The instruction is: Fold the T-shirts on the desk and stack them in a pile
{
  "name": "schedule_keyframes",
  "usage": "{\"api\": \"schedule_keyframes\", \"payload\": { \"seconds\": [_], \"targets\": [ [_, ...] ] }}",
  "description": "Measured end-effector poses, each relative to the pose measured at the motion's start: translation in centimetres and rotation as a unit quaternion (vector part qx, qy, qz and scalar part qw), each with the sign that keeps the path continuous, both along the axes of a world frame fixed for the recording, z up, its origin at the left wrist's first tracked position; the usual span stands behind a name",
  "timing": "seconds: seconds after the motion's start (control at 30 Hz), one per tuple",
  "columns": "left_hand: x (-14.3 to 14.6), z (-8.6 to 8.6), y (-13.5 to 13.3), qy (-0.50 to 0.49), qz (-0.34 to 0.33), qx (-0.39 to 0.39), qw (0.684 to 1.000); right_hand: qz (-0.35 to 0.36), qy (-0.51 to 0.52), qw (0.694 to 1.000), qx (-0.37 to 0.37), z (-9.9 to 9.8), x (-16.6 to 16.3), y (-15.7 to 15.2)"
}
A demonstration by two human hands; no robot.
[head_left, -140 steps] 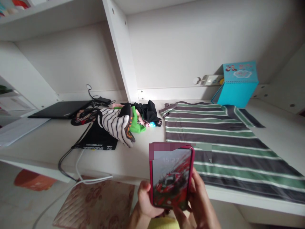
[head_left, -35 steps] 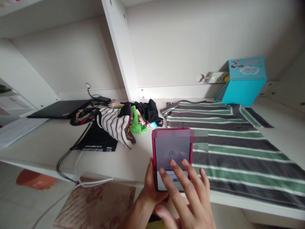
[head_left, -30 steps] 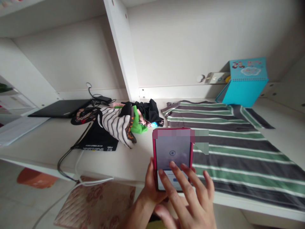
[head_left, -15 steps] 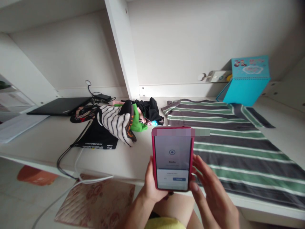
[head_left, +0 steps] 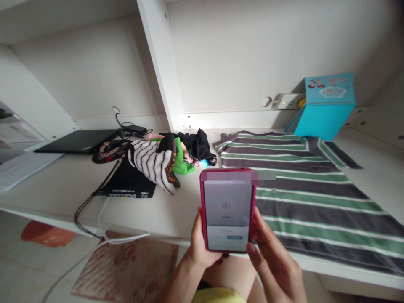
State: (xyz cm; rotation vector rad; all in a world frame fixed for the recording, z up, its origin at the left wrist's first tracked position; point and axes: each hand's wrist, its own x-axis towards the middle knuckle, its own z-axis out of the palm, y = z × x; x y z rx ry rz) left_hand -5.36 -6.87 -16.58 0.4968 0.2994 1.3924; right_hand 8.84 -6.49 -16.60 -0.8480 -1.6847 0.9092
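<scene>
A smartphone [head_left: 227,210] in a dark pink case stands upright in front of me, its lit screen showing a logo and a pop-up with a blue button. My left hand [head_left: 202,246] is wrapped round its lower left side. At the lower right edge, my right hand [head_left: 271,261] also grips it, fingers along the side and thumb at the corner. Behind and to the right, a green, grey and white striped shirt [head_left: 293,185] lies spread flat on the white desk [head_left: 176,219].
Left of the phone lie a heap of clothes [head_left: 154,162], a black drawstring bag [head_left: 129,183] and a closed laptop [head_left: 75,141]. A turquoise desk calendar [head_left: 325,118] stands back right beside a power socket [head_left: 288,101]. White cables [head_left: 126,239] hang over the front edge.
My right hand has moved left, closing in against the phone's edge, and its thumb has come to the lower corner. The phone's screen looks dimmer.
</scene>
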Motion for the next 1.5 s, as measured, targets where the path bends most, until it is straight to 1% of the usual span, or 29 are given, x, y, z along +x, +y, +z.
{"api": "schedule_keyframes", "payload": {
  "seconds": [0.2,0.73,0.93,1.13,1.5],
  "targets": [
    [0.0,-0.2,0.1,-0.005,-0.005,-0.003,1.0,-0.006,0.008,1.0,0.01,-0.7,-0.3,0.1],
    [0.1,0.2,-0.1,0.002,0.003,-0.025,1.0,-0.062,0.039,0.997,0.015,-0.6,-1.1,-0.3],
    [0.1,0.1,0.0,-0.006,0.001,0.003,1.0,-0.048,0.054,0.997,-0.015,-0.5,-0.6,-0.2],
    [0.3,0.3,0.1,-0.02,0.0,0.023,1.0,-0.04,0.037,0.998,0.005,-0.7,-0.4,0.0],
    [0.2,0.4,0.1,-0.021,0.008,0.015,1.0,-0.035,0.032,0.999,0.017,-0.7,-0.5,-0.1]
  ]
}}
